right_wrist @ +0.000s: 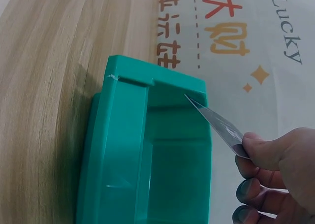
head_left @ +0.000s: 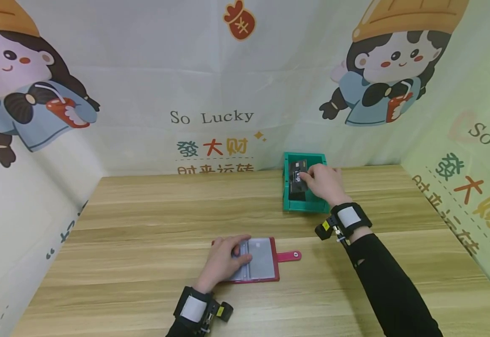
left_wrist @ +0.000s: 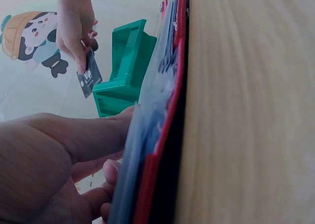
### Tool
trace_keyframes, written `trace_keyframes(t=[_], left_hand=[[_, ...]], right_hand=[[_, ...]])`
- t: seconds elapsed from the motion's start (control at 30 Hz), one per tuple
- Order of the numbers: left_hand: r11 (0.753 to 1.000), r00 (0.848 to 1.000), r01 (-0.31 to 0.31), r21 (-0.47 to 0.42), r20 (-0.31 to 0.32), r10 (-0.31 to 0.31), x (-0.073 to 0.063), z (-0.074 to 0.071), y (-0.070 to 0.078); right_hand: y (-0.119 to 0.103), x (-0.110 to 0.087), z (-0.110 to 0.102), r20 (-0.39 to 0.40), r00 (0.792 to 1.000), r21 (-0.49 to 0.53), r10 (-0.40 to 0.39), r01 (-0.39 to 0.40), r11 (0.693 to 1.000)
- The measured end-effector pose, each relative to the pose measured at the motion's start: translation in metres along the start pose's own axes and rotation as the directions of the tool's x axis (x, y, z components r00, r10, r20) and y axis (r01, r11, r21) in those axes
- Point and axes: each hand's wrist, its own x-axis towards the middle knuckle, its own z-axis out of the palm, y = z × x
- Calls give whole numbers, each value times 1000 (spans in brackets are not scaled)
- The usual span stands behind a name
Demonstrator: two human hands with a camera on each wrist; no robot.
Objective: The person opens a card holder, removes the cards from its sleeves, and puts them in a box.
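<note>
A black card (head_left: 297, 180) with pale lettering is pinched between the thumb and fingers of my right hand (head_left: 325, 183). It is held over the green plastic bin (head_left: 305, 206), and the right wrist view catches the card (right_wrist: 221, 128) nearly edge-on beside the bin's opening. Below and to the left, a red card holder (head_left: 276, 267) lies spread open, its clear sleeves (head_left: 262, 257) facing up. My left hand (head_left: 223, 260) rests on its left half, fingers loosely bent. In the left wrist view, those fingertips touch the clear sleeves (left_wrist: 152, 111).
A pink-red snap strap (head_left: 288, 256) sticks out from the holder's right side. The wooden table (head_left: 164, 210) ends at a printed cloth backdrop (head_left: 143, 93), close behind the bin. More cloth rises along the left and right sides.
</note>
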Motion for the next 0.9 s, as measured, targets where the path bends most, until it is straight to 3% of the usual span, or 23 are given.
trace_keyframes(t=[0.37, 0.67, 0.9], left_hand=[[1000, 1000, 2, 10, 2, -2, 1, 1, -1], [1000, 1000, 2, 10, -1, -2, 1, 1, -2], [1000, 1000, 3, 10, -5, -3, 0, 1, -1]], right_hand=[[-2, 14, 0, 110, 992, -137, 69, -53, 989], [-9, 21, 11, 143, 984, -284, 110, -66, 957], [-10, 23, 23, 174, 975, -316, 135, -75, 946]])
